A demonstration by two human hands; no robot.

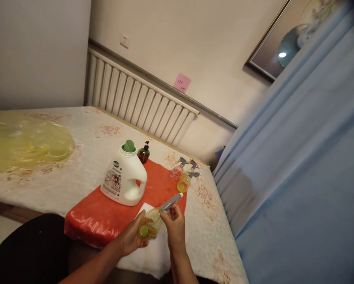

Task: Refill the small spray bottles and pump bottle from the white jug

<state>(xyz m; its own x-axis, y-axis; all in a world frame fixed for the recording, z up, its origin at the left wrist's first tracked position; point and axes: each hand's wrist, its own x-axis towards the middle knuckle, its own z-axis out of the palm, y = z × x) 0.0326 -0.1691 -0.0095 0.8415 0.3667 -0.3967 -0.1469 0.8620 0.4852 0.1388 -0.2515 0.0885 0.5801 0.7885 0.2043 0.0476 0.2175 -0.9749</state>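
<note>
A clear yellow spray bottle [152, 224] lies tilted between my hands, its grey spray head [171, 202] pointing up and right. My left hand [132, 235] is wrapped round the bottle's body. At the neck, just under the spray head, the fingers of my right hand [175, 225] are closed. Below the bottle spreads a white cloth [149, 256]. Behind my hands, a large white jug [126, 177] with a green spout stands on a red plastic-wrapped package [91, 217].
Spray bottles, one pink [176, 172] and one yellow [183, 183], stand at the package's right end. A dark pump bottle [143, 153] is behind the jug. Yellow plastic [23, 138] covers the bed's left side. A blue curtain [289, 173] hangs at right, a radiator [135, 94] at the back.
</note>
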